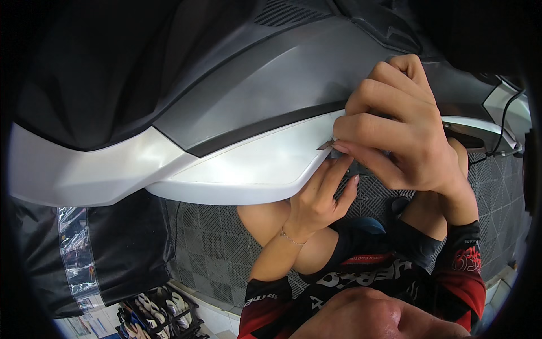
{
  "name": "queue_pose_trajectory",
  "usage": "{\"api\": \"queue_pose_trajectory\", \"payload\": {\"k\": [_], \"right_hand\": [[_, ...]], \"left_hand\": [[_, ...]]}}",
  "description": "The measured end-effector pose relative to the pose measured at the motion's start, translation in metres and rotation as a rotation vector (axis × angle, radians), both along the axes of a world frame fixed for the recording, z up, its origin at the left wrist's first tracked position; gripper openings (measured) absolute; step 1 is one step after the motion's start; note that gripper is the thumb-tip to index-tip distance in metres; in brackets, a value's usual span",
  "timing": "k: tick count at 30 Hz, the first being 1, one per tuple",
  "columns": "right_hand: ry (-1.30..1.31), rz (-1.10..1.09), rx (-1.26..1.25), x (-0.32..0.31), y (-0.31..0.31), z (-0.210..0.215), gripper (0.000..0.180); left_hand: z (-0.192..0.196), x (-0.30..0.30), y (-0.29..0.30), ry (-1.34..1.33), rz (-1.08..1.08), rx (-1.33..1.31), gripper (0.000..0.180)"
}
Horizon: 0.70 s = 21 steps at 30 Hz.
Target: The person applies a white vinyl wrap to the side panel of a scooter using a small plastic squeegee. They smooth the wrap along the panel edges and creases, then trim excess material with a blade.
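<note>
My right hand [401, 130] pinches a small grey metal blade [326, 145] against the glossy white plastic body panel's [243, 169] edge; my left hand [319, 195], fingers loosely open, holds nothing and braces underneath (close by). A slip could scratch the panel or nick those fingers.

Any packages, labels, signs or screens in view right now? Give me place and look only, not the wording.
Paper sheet or label: lower left edge, pale with blue patches, partly cut off.
Clear tape strip: lower left, running down the black cover, shiny and crinkled.
No screens, signs or packages visible.
</note>
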State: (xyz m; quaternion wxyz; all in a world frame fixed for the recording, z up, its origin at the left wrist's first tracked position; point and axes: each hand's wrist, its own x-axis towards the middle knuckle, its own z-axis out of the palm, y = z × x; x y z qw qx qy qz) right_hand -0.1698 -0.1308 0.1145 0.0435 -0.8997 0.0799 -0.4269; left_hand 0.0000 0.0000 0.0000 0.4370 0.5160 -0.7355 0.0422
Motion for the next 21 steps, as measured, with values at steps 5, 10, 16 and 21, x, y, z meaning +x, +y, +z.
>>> {"api": "queue_pose_trajectory", "payload": {"k": [5, 10, 16, 21], "right_hand": [[-0.003, 0.005, 0.010, 0.0003, 0.0014, 0.0005, 0.016], [-0.003, 0.006, 0.019, 0.0016, 0.0043, 0.0003, 0.015], [-0.010, -0.001, 0.008, 0.0033, 0.0062, 0.0011, 0.016], [-0.014, -0.009, -0.012, 0.0032, 0.0071, 0.0021, 0.017]], "left_hand": [[-0.0014, -0.0004, -0.0012, 0.011, 0.006, -0.013, 0.044], [-0.0022, -0.0010, 0.0023, 0.009, 0.034, -0.008, 0.043], [-0.0034, 0.0012, 0.0009, 0.005, 0.036, 0.008, 0.042], [-0.0007, 0.0019, 0.0016, -0.002, 0.034, 0.019, 0.041]]}}
